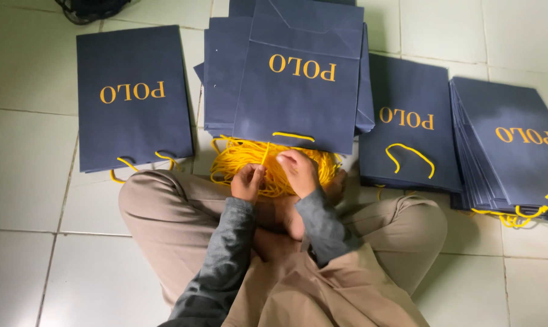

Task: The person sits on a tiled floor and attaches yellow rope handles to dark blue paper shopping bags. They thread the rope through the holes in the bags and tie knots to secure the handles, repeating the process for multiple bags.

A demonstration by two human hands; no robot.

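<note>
Left hand (248, 181) and right hand (298, 171) close together, pinching one yellow cord from tangled yellow cord pile (268, 165) at near edge of navy paper bag stack (298, 91); bare white floor tiles (25, 181) leftward.

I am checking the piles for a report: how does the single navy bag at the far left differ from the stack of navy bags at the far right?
The single bag lies alone and flat on the tiles; the right stack holds many bags, edges fanned. The single bag sits nearly square to the view; the stack is angled. Both are navy with gold lettering and yellow cord handles.
</note>
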